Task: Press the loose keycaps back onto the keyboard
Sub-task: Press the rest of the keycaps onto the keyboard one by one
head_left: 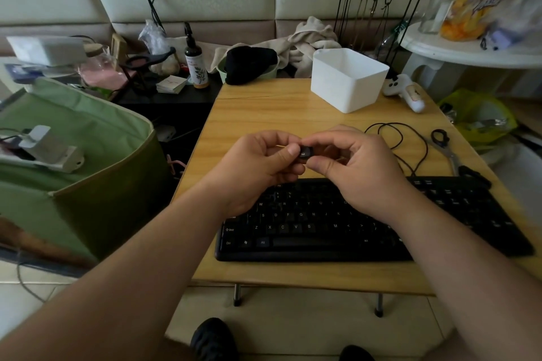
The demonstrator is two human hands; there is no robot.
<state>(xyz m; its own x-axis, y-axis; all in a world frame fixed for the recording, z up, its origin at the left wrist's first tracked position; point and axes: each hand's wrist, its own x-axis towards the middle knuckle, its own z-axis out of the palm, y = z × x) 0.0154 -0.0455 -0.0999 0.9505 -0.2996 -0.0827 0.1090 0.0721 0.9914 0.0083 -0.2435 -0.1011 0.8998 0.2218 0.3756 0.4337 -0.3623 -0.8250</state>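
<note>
Both hands are meeting above the far edge of the black keyboard, which is lying along the near side of the wooden tabletop. The left hand and the right hand are each keeping a pinching grip on one small black keycap, held between thumbs and fingertips, clear of the keys. A white bin is standing at the far side, a black cable is curling to the right, with scissors beside it.
</note>
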